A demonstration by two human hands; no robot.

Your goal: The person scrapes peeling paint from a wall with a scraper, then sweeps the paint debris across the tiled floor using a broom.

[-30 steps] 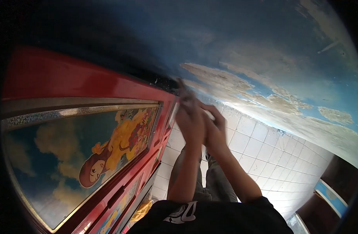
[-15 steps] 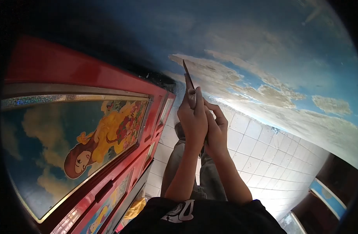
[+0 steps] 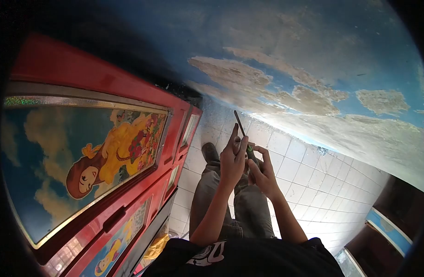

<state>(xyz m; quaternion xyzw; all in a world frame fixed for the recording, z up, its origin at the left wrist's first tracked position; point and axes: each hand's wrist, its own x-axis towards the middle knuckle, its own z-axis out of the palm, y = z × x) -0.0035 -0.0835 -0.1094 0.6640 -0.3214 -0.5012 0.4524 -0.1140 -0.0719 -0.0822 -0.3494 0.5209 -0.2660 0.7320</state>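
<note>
My left hand (image 3: 233, 159) is closed round a small light tube-like piece (image 3: 237, 140), its round end showing between the fingers. From beside it a thin dark blade or rod (image 3: 239, 122) points up and away. My right hand (image 3: 263, 174) is closed on a green and black handle (image 3: 250, 150), close against my left hand. Whether the rod and handle are one tool is hidden by the fingers. Both hands are in front of my knees, over the tiled floor.
A red cabinet (image 3: 175, 131) with a picture panel (image 3: 87, 161) stands at left. A blue wall (image 3: 309, 51) with peeling patches runs across the top and right. White tiles (image 3: 304, 184) cover the floor. Dark shelving (image 3: 382, 249) is at lower right, yellow material (image 3: 157, 247) at lower left.
Both hands have come down and closer to my body, away from the wall, with the rod. The green and black handle now shows in my right hand. My view has shifted slightly.
</note>
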